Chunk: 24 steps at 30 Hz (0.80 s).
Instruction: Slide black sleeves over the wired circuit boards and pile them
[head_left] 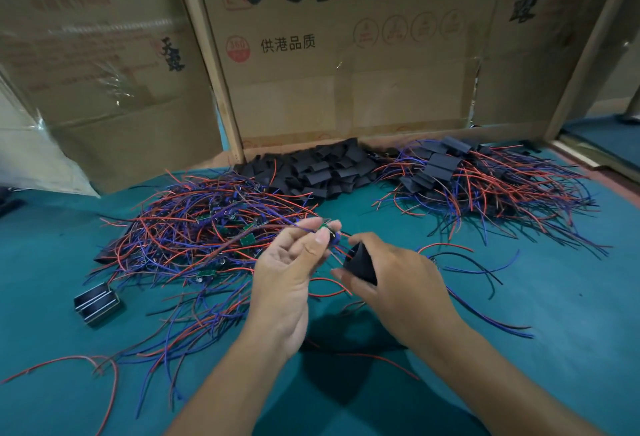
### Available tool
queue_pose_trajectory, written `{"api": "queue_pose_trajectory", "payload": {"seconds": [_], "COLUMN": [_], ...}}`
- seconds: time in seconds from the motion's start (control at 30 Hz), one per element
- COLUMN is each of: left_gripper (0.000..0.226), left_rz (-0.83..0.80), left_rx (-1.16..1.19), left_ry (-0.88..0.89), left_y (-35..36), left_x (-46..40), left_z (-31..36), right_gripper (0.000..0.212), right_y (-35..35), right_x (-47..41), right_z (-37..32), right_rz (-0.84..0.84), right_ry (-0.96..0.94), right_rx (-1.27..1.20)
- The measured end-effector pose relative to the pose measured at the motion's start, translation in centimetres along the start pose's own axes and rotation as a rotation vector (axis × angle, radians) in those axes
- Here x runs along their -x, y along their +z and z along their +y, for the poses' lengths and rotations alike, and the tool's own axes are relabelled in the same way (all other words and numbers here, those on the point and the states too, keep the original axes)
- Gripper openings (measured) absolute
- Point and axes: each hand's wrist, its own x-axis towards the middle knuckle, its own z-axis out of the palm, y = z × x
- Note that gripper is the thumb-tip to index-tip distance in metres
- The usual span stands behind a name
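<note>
While both forearms reached in from six o'clock over the green table [571,297], the two hands met near the middle of the view, close together but not touching. The right hand [398,276] gripped a black sleeve [360,262], fingers [346,274] curled round its lower edge and the thumb along the top. The sleeve's open mouth faced ten o'clock, its long axis running from four o'clock up toward ten. Just beyond that mouth, at about ten o'clock from it, the left hand [287,262] pinched a small green circuit board [325,226] between thumb and fingertips, its other fingers loosely curled. The board's red and blue wires seemed to trail off toward nine o'clock into the tangle. Board and sleeve stood just apart, nearly in line. By my judgement the coming move turned on that line: the board had to travel toward four o'clock into the mouth, or the sleeve toward ten, and the sleeve hand was as near as the board hand.

Farther out, at ten o'clock from the hands, lay the heap of unsleeved boards [207,224] and their wires. At twelve o'clock, against the cardboard box [346,89], sat the stock of empty sleeves [322,169]. At two o'clock lay the finished pile [467,176], sleeved boards with wires fanning outward.
</note>
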Motion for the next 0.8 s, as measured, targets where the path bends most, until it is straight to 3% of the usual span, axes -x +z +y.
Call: {"api": "queue_pose_trajectory", "payload": {"seconds": [0.17, 0.43, 0.6, 0.8], "left_gripper": [0.017, 0.020, 0.032, 0.025], "left_rz": [-0.033, 0.047, 0.075, 0.088], "left_rx": [-0.084, -0.225, -0.138, -0.097], "left_ry": [-0.047, -0.027, -0.089, -0.092], "left_y": [0.2, -0.3, 0.0, 0.3], "left_x": [0.3, 0.1, 0.2, 0.4], "left_z": [-0.8, -0.9, -0.8, -1.2], "right_gripper": [0.042, 0.049, 0.048, 0.047], "right_y": [0.0, 0.4, 0.4, 0.5], "right_x": [-0.2, -0.2, -0.2, -0.2], "right_z": [0.4, 0.6, 0.5, 0.6], "right_rz": [-0.002, -0.009, 0.013, -0.022], "right_ry": [-0.035, -0.064, -0.070, -0.086], "right_rx": [0.118, 0.161, 0.167, 0.173]}}
